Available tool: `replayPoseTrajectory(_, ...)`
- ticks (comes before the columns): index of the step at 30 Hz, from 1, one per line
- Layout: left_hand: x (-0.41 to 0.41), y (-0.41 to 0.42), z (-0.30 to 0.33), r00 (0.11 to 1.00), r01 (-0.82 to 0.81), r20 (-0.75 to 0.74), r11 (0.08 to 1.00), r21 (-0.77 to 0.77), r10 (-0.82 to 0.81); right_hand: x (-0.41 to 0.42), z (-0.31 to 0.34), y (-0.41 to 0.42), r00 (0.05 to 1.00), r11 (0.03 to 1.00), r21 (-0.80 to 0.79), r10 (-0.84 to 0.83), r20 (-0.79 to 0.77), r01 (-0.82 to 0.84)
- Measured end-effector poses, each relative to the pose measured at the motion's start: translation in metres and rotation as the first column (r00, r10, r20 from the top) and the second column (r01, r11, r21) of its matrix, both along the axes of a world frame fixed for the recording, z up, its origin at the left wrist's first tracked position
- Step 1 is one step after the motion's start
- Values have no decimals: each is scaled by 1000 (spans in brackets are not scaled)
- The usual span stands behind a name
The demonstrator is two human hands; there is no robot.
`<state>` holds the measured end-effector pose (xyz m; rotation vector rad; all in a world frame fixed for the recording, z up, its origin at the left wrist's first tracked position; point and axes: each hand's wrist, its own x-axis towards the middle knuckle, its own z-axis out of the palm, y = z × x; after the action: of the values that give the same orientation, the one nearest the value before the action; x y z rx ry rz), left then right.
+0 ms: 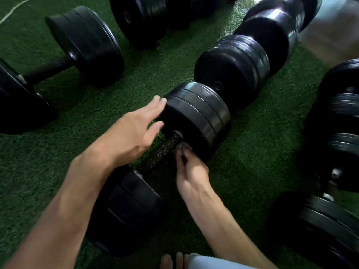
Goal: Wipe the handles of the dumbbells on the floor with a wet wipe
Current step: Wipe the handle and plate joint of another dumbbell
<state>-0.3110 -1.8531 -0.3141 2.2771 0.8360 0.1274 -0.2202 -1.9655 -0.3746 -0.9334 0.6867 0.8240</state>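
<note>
Bare toes [175, 261] and a pale trouser hem [206, 262] are showing nearest, just below the knurled dumbbell handle [165, 150]. The right hand [191, 171] is pinching a greyish wet wipe [182, 147] against the handle's far end, beside the black plate stack [198, 121]. The left hand [126, 136] is hovering over the handle, fingers straight and loosely together. Beyond it, more black dumbbells [85, 45] are lying on green artificial turf [155, 74]. No writing is readable.
</note>
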Motion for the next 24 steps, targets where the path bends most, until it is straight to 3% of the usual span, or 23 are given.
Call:
replayPoseTrajectory(3,10,9,-7,997,68,22,998,8,-68,1,7,-4,1000,1000,28,-7,6,7)
replayPoseTrajectory(7,7,10,-15,997,46,65,999,7,-46,3,12,-7,997,999,34,-12,73,9)
replayPoseTrajectory(17,9,6,-16,995,0,98,998,67,-7,3,13,-3,999,1000,-25,-13,44,14)
replayPoseTrajectory(21,10,-5,-5,977,-139,192,966,219,97,3,28,-3,976,982,-66,182,120,-175)
replayPoseTrajectory(24,15,-17,1,970,-103,222,994,20,96,4,38,-6,918,937,-139,343,197,-320)
